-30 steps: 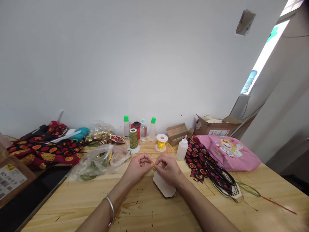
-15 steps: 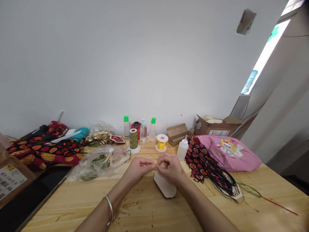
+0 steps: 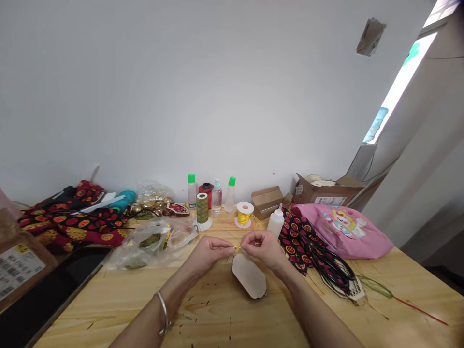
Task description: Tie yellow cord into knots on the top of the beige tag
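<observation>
Between my two hands runs a short piece of yellow cord (image 3: 237, 247), pinched from both sides. My left hand (image 3: 213, 252), with a silver bangle at its wrist, closes thumb and forefinger on the cord's left part. My right hand (image 3: 264, 249) pinches it from the right. Just below the fingers a flat wooden piece (image 3: 249, 276) with a scalloped outline rests on the table, its plain side up. Behind the hands stands a spool of yellow cord (image 3: 243, 218), a loose strand trailing from it. A white squeeze bottle (image 3: 276, 222) is just behind my right hand.
Along the wall stand a green thread cone (image 3: 202, 209), green-capped bottles (image 3: 230, 195) and a small cardboard box (image 3: 267, 200). Plastic bags (image 3: 155, 239) and patterned fabric (image 3: 72, 222) lie left. A pink bag (image 3: 344, 229), black cord (image 3: 331, 263) and loose threads lie right.
My right hand has shifted a little to the right, away from the left, so more yellow cord shows between the fingers. The wooden piece is now less covered.
</observation>
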### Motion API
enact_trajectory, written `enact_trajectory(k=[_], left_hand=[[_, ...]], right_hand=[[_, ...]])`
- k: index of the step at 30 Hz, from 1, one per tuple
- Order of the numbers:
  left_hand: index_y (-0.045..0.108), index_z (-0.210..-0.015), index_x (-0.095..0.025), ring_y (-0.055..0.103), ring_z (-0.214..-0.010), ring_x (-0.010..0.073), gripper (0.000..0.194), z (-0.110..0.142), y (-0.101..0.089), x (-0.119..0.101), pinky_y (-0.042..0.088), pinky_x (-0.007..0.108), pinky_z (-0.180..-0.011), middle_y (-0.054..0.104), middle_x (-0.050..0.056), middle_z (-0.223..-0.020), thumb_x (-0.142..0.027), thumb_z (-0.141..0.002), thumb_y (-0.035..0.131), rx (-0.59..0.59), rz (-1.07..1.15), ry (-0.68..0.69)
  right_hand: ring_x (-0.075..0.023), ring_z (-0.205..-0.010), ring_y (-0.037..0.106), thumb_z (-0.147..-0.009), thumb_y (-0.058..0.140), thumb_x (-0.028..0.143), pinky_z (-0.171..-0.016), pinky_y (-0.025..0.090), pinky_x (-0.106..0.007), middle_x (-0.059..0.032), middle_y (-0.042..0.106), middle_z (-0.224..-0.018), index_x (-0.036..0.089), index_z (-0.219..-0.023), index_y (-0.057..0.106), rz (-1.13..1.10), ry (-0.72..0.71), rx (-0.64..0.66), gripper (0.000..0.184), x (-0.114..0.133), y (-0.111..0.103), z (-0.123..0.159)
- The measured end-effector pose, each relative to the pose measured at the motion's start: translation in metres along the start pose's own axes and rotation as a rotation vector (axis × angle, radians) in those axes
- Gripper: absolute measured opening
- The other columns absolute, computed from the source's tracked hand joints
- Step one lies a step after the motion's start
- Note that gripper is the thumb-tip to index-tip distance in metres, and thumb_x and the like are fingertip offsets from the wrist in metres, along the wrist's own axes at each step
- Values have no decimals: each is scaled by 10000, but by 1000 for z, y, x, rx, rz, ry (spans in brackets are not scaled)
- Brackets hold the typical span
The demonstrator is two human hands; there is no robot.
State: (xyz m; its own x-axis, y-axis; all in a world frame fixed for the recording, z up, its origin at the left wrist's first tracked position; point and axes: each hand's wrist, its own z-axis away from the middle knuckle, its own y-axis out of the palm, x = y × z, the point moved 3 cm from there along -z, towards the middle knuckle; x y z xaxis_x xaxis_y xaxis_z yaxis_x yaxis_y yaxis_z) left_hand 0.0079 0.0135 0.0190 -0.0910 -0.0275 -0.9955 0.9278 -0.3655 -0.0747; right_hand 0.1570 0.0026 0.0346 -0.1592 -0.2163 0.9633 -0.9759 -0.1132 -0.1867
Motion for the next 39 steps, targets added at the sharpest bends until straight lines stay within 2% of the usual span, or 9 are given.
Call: enact_trajectory(k=[5,10,14,17,22,27,33,39], left_hand=[[677,-647,-148,531,-589,140,213,-1,-6,1,376,216,-552,670,40,-672,-327,-535,648,-39,-65,-2],[670,-644,-140,510,-563,126,221,-1,-11,2,355,210,-543,660,32,-649,-338,-556,631,-72,-110,27],[658,-631,-135,494,-526,112,222,0,-7,1,343,200,-512,642,15,-595,-344,-566,621,-65,-121,31],[654,-620,-128,499,-520,115,229,-1,-6,1,347,202,-509,641,18,-582,-347,-562,621,-61,-154,33],[668,-666,-122,547,-619,160,268,-4,-7,2,383,231,-584,670,58,-682,-353,-534,640,-58,-215,38],[676,-694,-135,570,-702,190,279,-3,-8,3,402,253,-647,676,74,-761,-358,-529,642,-72,-199,36],[677,-660,-143,572,-659,181,249,-3,-8,1,404,244,-612,679,62,-718,-352,-531,639,-77,-205,44],[672,-642,-131,561,-618,167,238,-1,-4,0,396,233,-580,674,56,-677,-345,-549,627,-31,-221,63]], right_hand=[[-31,-365,344,-571,591,196,-343,281,-151,34,508,-473,133,-540,532,-123,65,27,92,2,-10,-2],[-43,-431,390,-579,612,251,-382,328,-152,23,533,-565,146,-633,554,-250,34,-57,132,7,-16,-2],[-71,-515,443,-609,587,300,-479,378,-187,9,546,-613,148,-735,596,-147,55,10,198,1,-2,-1],[-65,-473,408,-634,560,312,-445,331,-180,17,521,-530,132,-661,621,28,55,68,192,-9,5,-1],[-49,-413,322,-671,513,331,-384,237,-171,28,451,-451,114,-551,580,215,15,74,257,-15,-2,-3],[-49,-394,293,-675,498,341,-371,215,-172,51,382,-430,131,-550,515,181,31,49,245,-8,-7,-2],[-48,-387,255,-681,495,378,-367,175,-178,66,333,-422,131,-587,510,70,27,78,265,1,-5,1],[-61,-432,336,-716,452,378,-433,279,-184,47,399,-474,150,-556,438,-4,-74,52,279,-2,-2,-1]])
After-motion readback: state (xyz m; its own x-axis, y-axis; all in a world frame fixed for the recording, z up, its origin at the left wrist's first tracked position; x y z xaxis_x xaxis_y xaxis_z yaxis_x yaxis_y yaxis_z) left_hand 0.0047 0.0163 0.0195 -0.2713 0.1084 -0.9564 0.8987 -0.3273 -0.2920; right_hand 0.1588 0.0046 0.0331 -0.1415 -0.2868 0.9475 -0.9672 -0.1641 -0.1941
